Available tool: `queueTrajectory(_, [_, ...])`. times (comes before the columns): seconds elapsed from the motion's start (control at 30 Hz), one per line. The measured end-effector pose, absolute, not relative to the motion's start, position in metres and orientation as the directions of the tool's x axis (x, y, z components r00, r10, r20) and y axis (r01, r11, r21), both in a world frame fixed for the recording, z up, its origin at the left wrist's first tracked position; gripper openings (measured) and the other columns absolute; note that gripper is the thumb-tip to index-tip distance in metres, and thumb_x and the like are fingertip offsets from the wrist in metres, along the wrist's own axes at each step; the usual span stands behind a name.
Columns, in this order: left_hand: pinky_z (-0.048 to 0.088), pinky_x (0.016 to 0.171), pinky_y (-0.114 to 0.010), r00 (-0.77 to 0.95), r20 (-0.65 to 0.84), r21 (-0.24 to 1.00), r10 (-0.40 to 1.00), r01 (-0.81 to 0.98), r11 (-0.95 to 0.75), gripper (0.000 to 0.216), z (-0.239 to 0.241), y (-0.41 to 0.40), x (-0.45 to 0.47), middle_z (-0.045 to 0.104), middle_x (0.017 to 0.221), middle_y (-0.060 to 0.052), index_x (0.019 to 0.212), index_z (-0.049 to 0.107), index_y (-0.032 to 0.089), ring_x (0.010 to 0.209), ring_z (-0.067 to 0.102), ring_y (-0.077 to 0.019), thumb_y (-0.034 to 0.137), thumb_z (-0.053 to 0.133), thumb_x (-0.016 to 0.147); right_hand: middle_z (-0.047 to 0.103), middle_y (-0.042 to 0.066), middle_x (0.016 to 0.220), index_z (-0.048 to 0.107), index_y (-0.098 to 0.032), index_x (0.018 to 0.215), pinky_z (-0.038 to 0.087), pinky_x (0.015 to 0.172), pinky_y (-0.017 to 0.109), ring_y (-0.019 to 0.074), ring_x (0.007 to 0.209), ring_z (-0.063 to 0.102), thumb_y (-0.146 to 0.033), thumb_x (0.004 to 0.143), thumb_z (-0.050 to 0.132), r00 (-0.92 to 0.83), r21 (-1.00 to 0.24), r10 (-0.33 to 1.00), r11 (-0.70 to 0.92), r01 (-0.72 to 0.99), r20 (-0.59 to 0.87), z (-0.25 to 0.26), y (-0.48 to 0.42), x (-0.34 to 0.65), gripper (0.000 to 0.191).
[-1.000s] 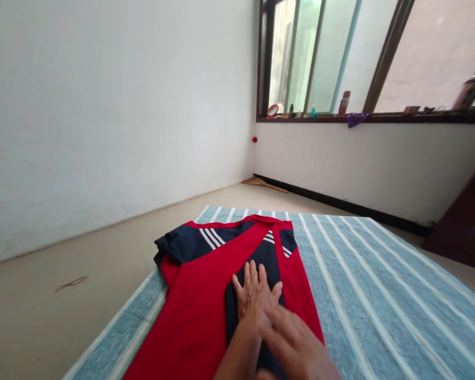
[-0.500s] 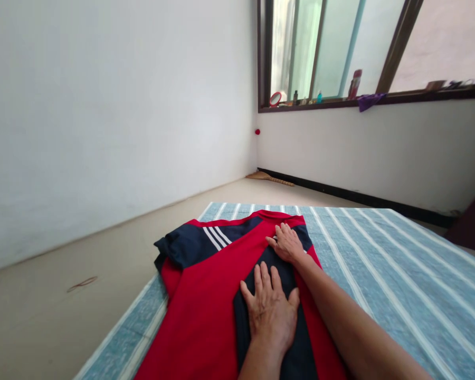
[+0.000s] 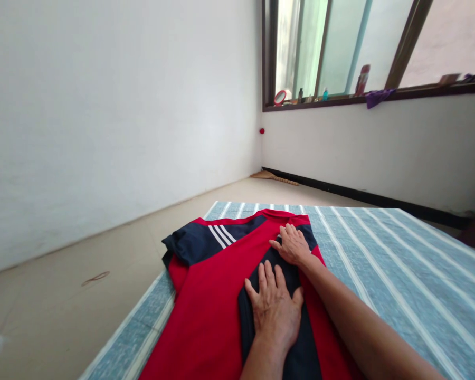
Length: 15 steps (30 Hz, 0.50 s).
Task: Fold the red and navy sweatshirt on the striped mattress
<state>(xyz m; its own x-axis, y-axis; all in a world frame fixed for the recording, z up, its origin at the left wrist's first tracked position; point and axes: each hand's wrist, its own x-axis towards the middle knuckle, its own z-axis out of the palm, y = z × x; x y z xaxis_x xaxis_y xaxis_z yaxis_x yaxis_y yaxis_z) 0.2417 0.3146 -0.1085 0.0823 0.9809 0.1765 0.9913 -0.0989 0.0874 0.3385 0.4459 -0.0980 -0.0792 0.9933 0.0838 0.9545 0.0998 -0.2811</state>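
The striped blue mat covers the floor ahead of you, running toward the wall under the window sill; on its left part lies the red and navy shirt, spread flat, its left sleeve folded up near the mat's edge; the shirt's long axis runs away from you, collar end far and pointing toward the corner of the room, hem end near and cut off by the bottom of the frame; a navy panel is laid lengthwise down the middle, parallel to that axis; you look to be at the smoothing step of a fold, pressing a turned-in side flat; your left hand rests palm-down on the navy panel, fingers spread and extended, clasping nothing; your right hand lies further up, just below the collar, also flat and unclenched, fingertips toward the white shoulder stripes; both hands touch cloth, neither pinches it; judging from this, the next move calls for sliding the palms outward along the axis to chase creases, keeping pressure even so the panel does not skew, then dealing with the left sleeve, which sits bunched and not yet turned in; small bottles on the sill are too small to tell apart.
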Motion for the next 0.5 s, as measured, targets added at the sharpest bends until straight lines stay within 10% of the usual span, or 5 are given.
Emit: queueTrajectory(0.5, [0.011,0.106,-0.063,0.087,0.158,0.099,0.984,0.99,-0.103,0.065,-0.1078,0.3133,0.2417,0.028,0.149,-0.014,0.141,0.038,0.015,0.139,0.019,-0.0293,0.054,0.027,0.091,0.015,0.015,0.153,0.024,-0.011,0.145,0.012,0.11,0.043,0.0257,0.141,0.008,-0.06,0.091,0.029,-0.069,-0.321,0.996,0.082,0.944,0.051,-0.1061,0.4449,0.342,0.073])
